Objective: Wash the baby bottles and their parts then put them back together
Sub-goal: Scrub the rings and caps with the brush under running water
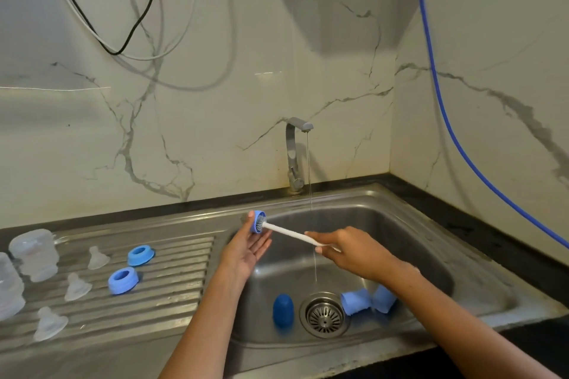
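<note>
My left hand (249, 248) holds a blue bottle ring (257, 221) at its fingertips over the sink's left edge. My right hand (348, 251) grips the white handle of a bottle brush (288, 232) whose bristles sit inside that ring. On the draining board lie two more blue rings (141, 255) (123, 280), three clear teats (98, 258) (77, 288) (50, 324) and two clear bottles (34, 254) (9, 286). In the sink basin lie a dark blue cap (283, 310) and two light blue caps (355, 301) (383, 300), the right one partly behind my right forearm.
A thin stream of water runs from the tap (295, 154) into the steel sink (400, 224), near the drain strainer (324, 315). A blue hose (443, 114) hangs along the right wall. Black and white cables (138, 18) hang on the marble wall at the upper left.
</note>
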